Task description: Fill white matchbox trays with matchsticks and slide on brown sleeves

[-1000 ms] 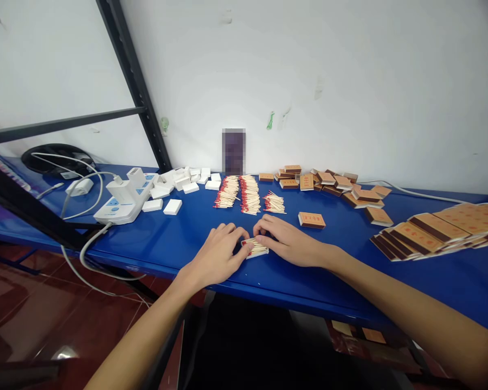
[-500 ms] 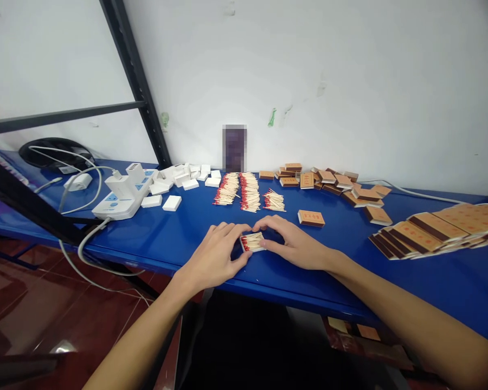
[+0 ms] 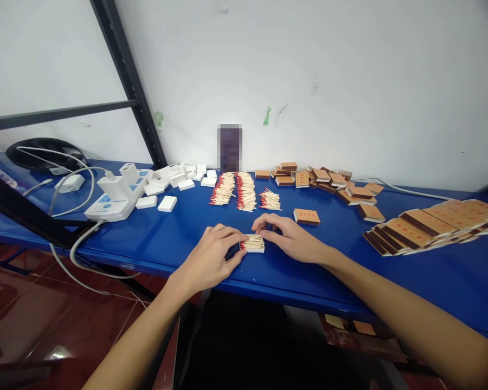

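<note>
A small white matchbox tray [image 3: 257, 250] full of red-headed matches [image 3: 251, 241] lies on the blue table near its front edge. My left hand [image 3: 213, 255] grips the tray's left end, with the thumb at the near side and the fingers at the far side. At the right end, my right hand [image 3: 293, 238] hovers with curled fingers and a gap between thumb and forefinger. Its fingertips are close to the matches; whether they touch is unclear. Beyond the hands lie rows of loose matches [image 3: 246, 192] and a smaller pile [image 3: 270, 199]. A brown matchbox sleeve [image 3: 307, 216] is nearest my right hand.
White trays [image 3: 167, 203] are heaped at the back left, beside a power strip [image 3: 114, 208] with cables. Brown matchboxes [image 3: 325, 176] pile up at the back right. Stacked flat matchbox sleeves [image 3: 415, 227] spread along the right. A black metal frame [image 3: 126, 70] rises at left.
My right thumb and fingers have come off the right end of the tray, exposing more of it. My left hand stays at the left end. The view has shifted slightly.
</note>
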